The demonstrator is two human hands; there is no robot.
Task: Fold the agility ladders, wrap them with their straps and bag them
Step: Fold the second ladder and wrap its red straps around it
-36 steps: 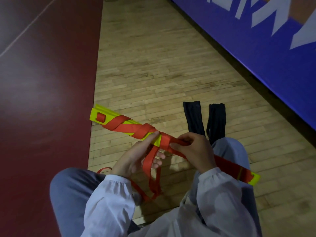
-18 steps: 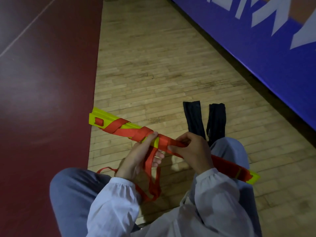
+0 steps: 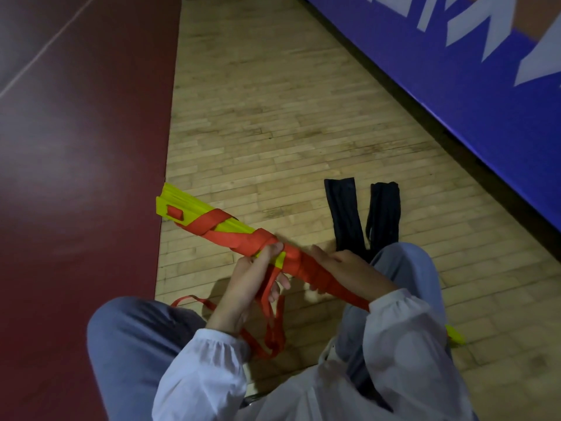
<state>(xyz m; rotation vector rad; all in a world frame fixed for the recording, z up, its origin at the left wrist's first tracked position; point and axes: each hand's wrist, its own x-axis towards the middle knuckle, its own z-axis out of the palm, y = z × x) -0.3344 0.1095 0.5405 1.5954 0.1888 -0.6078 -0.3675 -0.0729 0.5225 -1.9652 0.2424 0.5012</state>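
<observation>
Fingers (image 3: 321,253) of right hand (image 3: 355,273) now farther down strap-wrapped ladder (image 3: 188,205)

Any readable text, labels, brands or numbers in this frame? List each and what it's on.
On the blue wall panel: large white letters, cropped by the frame's top edge and seen at an angle; no whole word reads.
On the yellow folded agility ladder and its red strap: no print seen.
On the two black fabric bags lying on the wooden floor: no label seen.
</observation>
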